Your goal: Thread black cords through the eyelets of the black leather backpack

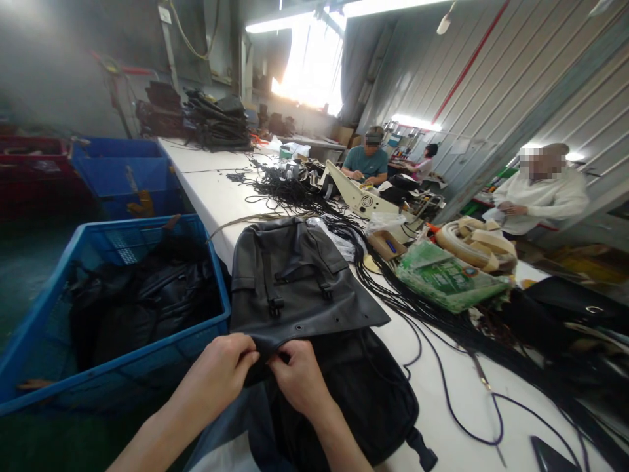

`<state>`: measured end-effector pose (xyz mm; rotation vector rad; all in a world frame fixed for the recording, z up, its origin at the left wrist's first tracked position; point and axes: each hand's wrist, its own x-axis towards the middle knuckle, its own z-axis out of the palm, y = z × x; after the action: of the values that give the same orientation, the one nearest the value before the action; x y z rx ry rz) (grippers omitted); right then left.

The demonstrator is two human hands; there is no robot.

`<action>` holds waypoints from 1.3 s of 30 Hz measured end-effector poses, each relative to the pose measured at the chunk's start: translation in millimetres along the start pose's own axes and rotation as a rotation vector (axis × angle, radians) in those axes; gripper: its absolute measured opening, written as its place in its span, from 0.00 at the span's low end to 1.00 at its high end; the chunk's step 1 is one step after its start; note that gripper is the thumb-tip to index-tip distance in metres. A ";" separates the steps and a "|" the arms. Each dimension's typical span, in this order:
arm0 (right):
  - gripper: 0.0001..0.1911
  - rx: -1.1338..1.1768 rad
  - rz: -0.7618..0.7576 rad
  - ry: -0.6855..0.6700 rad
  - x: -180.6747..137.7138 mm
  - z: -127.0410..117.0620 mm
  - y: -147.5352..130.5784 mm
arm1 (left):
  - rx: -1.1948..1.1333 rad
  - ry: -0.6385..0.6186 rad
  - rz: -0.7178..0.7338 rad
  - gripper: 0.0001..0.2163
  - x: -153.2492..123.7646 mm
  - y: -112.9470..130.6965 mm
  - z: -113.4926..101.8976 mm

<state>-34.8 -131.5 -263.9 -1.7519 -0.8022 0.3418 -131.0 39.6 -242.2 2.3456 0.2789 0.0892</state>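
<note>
A black leather backpack (295,282) lies flat on the long white table (216,190), its flap with two buckled straps facing up. My left hand (221,373) and my right hand (297,380) are both closed in a pinch on the near edge of the backpack's rim, close together, thumbs almost touching. The lower part of the bag (363,393) hangs over the table's front edge toward me.
A blue crate (44,314) holding black bags stands left of the table, more blue and red crates behind it. Black cords (442,328) sprawl over the table, with a green packet (445,275), rolls of beige webbing (476,242) and stacked bags (216,121). Other people sit at the far right.
</note>
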 end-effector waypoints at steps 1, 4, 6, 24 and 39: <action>0.13 -0.024 -0.011 0.009 -0.9 1.6 0.4 | -0.032 0.003 0.005 0.11 -0.6 -1.2 -0.2; 0.13 -0.093 -0.047 0.013 -3.6 4.4 1.4 | -0.083 0.020 0.022 0.12 -2.1 -1.0 -0.5; 0.12 -0.135 -0.065 0.015 -4.7 6.0 1.9 | -0.093 0.038 0.020 0.13 -1.8 1.4 0.2; 0.17 0.799 0.248 0.725 -57.3 -165.4 -13.0 | -0.322 0.031 -0.227 0.34 -38.4 -42.9 0.3; 0.18 0.995 0.288 0.826 -42.4 -158.0 -8.5 | -0.204 0.340 -0.033 0.09 -53.8 -64.8 24.8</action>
<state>25.5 -274.1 -210.1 -0.8887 0.2321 0.1270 -191.0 54.9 -304.4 2.1144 0.4514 0.4805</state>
